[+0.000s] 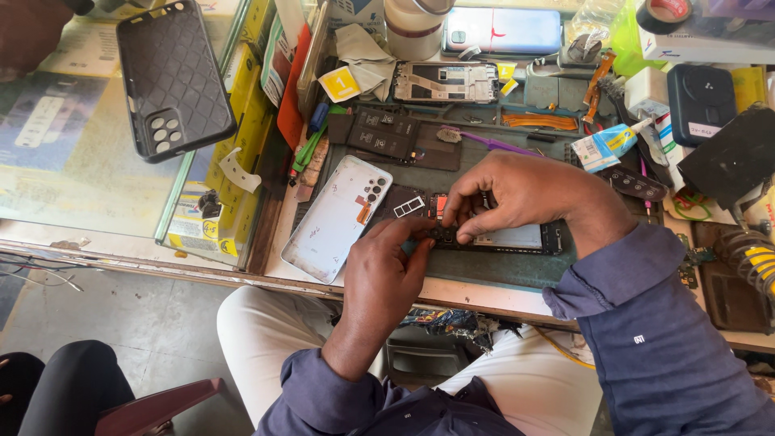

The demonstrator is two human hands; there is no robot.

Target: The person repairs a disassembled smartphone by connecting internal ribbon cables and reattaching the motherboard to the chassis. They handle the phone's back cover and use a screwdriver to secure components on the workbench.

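Observation:
An opened phone [517,236] lies flat on the dark work mat [500,266], its inner boards and silver battery showing. My right hand [517,194] arches over its left part, fingertips pinching down on the board near the camera area. My left hand [387,270] comes up from below and holds the phone's lower left edge with thumb and fingers. Whether a small tool sits between the fingers is hidden. The phone's white back cover [335,218] lies inside-up just left of my left hand.
A black phone case [173,77] rests on the glass counter at left. Behind the mat lie a battery [383,133], a bare phone frame [446,82], purple tweezers [496,145], a glue tube [605,145], a blue phone [502,31] and tape rolls. A soldering stand [755,258] sits at right.

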